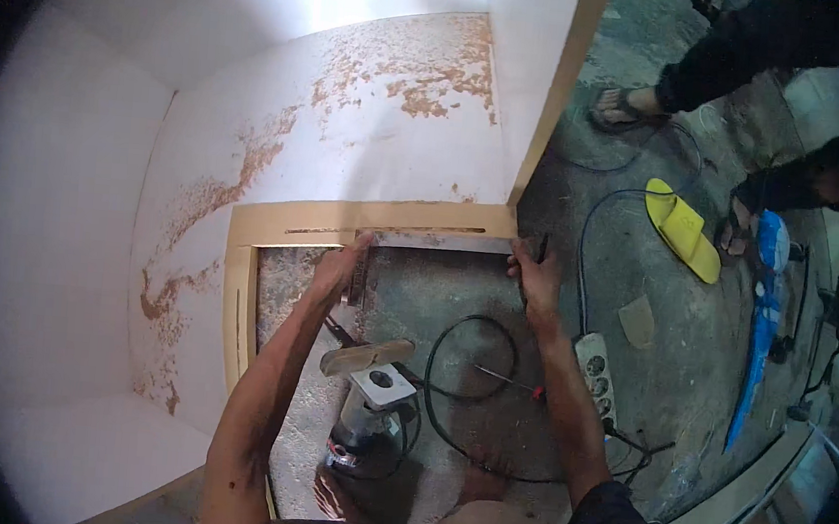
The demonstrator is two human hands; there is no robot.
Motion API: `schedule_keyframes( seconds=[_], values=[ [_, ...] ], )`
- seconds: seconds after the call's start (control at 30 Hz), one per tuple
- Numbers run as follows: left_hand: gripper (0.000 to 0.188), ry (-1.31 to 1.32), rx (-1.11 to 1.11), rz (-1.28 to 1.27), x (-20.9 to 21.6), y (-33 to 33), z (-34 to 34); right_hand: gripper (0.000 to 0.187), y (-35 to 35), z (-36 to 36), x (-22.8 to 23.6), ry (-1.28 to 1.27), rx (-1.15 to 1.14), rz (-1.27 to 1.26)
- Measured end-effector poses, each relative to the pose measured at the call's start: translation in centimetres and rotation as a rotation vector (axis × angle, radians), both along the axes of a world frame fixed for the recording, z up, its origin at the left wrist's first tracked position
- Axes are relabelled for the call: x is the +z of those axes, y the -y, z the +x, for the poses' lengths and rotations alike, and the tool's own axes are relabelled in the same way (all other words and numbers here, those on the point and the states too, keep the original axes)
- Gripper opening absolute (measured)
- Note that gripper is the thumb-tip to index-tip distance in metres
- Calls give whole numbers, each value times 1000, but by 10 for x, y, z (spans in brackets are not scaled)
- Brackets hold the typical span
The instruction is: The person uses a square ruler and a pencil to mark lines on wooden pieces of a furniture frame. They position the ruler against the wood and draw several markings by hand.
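A white cabinet (368, 169) lies open before me, its tan front edge cut with a long narrow slot (402, 229). My left hand (343, 262) is closed at that edge, its fingers pinching the left end of a thin, pale grey strip (441, 242) that runs along the edge. Just below these fingers is a dark, upright metal piece (358, 282); whether it joins the strip I cannot tell. Near the corner, my right hand (535, 273) is closed around a slim, dark pen-like thing (543, 244). Its fingertips are by the strip's right end.
Wood dust (425, 70) is scattered inside the cabinet. A corded router (368, 421) stands between my arms, near a red-handled screwdriver (509, 378). To the right lie a power strip (596, 370), cables and a yellow slipper (680, 231). Another person's foot (624, 108) is beyond.
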State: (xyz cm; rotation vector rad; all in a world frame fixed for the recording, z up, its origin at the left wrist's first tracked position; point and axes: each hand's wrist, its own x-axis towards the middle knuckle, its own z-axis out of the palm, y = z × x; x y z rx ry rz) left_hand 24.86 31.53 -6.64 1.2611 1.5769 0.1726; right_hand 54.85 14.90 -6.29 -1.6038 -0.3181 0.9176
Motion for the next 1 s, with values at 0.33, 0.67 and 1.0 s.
schedule_keyframes(
  seconds=[0.33, 0.67, 1.0],
  values=[
    [59, 177, 206, -161, 44, 5, 19, 34, -11, -1, 9, 58, 36, -47],
    [30, 330, 311, -229, 17, 0, 21, 58, -11, 1, -4, 65, 49, -144],
    [27, 396, 274, -193, 23, 0, 22, 57, -13, 0, -3, 57, 54, -115]
  ],
)
